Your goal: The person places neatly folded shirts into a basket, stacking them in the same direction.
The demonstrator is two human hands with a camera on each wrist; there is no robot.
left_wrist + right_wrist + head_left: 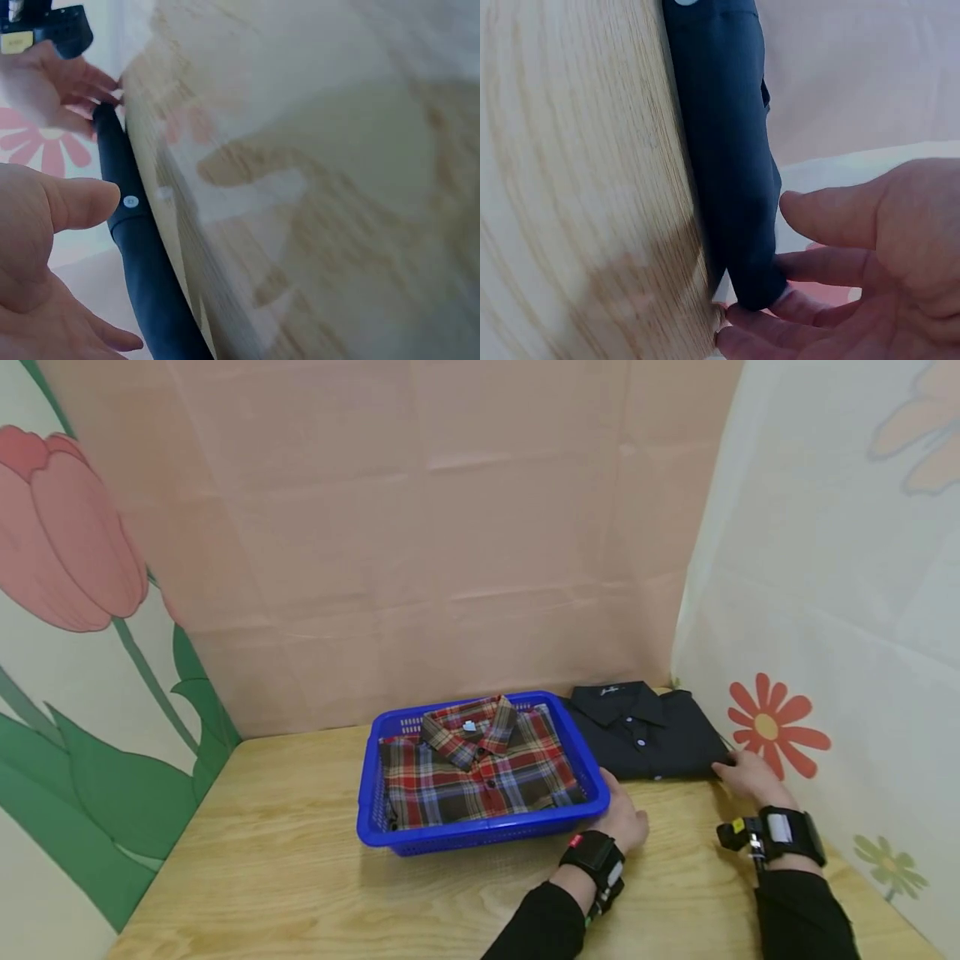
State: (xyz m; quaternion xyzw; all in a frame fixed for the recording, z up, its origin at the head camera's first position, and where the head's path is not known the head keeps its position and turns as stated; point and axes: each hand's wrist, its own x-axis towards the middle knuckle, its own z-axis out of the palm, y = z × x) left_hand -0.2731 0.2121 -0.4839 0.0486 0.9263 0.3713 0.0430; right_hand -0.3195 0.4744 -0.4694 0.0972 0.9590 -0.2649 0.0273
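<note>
Since black shirt sits just right of basket in head view, sideways drag might snag. Left wrist: left hand wide, no grip. Right wrist: right hand loose around shirt's end, thumb off; uneven lift could unfold it.

1. Across the upper centre we see a pinkish-tan backdrop, its surface marked by fold creases.
2. Along the left edge we find a white panel printed with a large pink tulip and broad green leaves.
3. At right we see a whitish wall covering with a red daisy, pale peach petals upper right and a small green flower lower right.
4. Below, we see a light wood-grained tabletop under soft light.
</note>
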